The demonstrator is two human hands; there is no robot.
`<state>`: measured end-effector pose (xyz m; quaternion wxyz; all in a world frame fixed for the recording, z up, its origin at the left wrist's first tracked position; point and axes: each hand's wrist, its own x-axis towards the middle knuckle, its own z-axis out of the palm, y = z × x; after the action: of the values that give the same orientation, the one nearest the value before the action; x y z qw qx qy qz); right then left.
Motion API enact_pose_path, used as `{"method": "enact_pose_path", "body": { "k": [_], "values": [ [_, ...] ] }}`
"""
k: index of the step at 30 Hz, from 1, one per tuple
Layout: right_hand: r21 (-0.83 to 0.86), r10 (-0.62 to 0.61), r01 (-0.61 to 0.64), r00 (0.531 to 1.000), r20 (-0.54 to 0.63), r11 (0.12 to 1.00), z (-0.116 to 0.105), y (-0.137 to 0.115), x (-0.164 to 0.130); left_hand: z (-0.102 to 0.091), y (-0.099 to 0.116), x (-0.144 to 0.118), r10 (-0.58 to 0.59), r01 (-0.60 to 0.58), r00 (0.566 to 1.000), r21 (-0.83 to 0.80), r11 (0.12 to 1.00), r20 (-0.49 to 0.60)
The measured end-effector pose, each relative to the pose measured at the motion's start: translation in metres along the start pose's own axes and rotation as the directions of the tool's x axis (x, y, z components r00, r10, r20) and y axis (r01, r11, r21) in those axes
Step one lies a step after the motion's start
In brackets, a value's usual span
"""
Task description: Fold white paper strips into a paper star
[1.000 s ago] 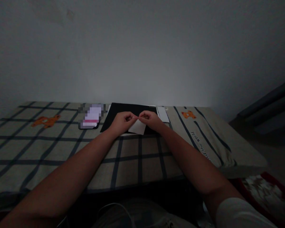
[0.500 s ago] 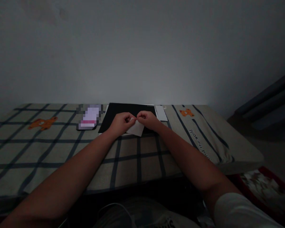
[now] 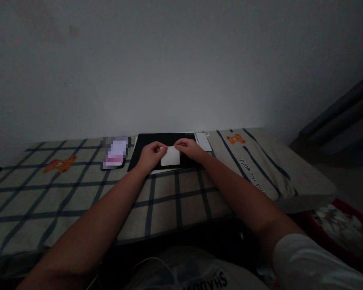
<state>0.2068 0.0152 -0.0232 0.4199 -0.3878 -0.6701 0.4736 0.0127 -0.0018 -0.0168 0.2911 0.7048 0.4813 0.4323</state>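
The white paper (image 3: 170, 156) lies over the black mat (image 3: 163, 150) at the far edge of the checked bed cover (image 3: 175, 201). The left hand (image 3: 149, 155) and right hand (image 3: 190, 148) pinch its upper corners, fingers closed on it.

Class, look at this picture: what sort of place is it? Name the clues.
Probably a bedroom: a checked bedsheet with cartoon bears covers a mattress against a bare wall.
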Motion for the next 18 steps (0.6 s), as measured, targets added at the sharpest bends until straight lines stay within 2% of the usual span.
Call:
{"method": "enact_pose_path", "body": {
  "k": [6,9,13,16,18],
  "values": [
    [-0.052,-0.027,0.027,1.000,-0.003,0.998,0.002,0.013,0.005,0.001,-0.008,0.003,-0.031,0.031,0.994,-0.001,1.000,0.102],
    [-0.137,-0.059,0.055,0.998,-0.027,0.989,0.006,0.017,0.006,0.002,-0.010,0.004,-0.036,0.037,0.989,-0.001,0.999,0.141],
    [-0.230,-0.049,0.044,0.999,-0.018,0.972,0.008,0.017,0.008,0.005,-0.008,0.004,-0.058,0.052,0.991,0.052,0.997,0.119],
    [-0.212,0.012,-0.016,1.000,-0.022,0.977,0.007,0.012,0.013,0.006,-0.003,0.011,-0.118,0.113,0.987,0.050,0.992,0.108],
    [-0.148,0.112,-0.104,0.993,0.045,0.984,0.004,0.006,0.017,0.005,-0.001,0.019,-0.186,0.190,0.967,-0.003,0.982,0.176]
  ]
}}
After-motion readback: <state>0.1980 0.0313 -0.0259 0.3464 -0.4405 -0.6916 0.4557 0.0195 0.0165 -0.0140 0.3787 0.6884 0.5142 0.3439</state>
